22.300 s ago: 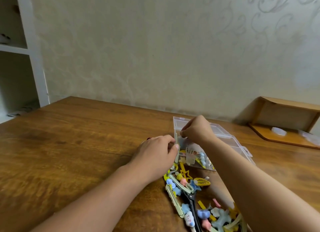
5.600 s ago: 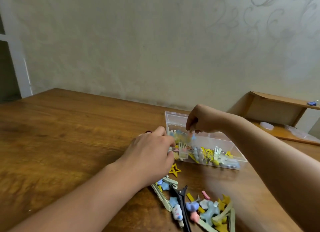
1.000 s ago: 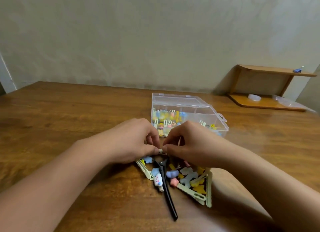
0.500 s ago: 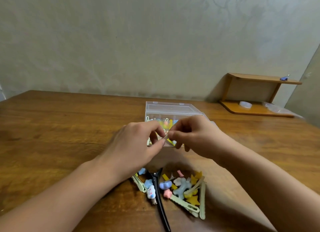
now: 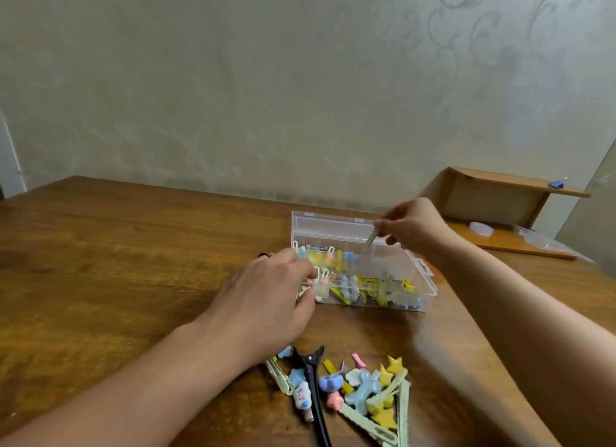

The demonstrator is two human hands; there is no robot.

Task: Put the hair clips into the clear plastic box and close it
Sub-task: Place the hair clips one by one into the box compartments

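The clear plastic box [image 5: 363,273] sits open on the wooden table [image 5: 100,263], lid up at the far side, many small coloured clips already inside. The right hand [image 5: 413,226] hovers over its far right part, thumb and fingertips pinching a pale slim hair clip [image 5: 370,241]. The left hand [image 5: 266,300] rests at the box's left end, fingers curled; whether they grip anything I cannot tell. A pile of loose hair clips [image 5: 353,390] lies nearer, a long black clip [image 5: 313,390] among them.

Brown wooden counter [image 5: 116,263], open clear plastic box [image 5: 363,276] on it, loose hair clips [image 5: 350,390] piled nearer, small wooden shelf [image 5: 500,213] at far right
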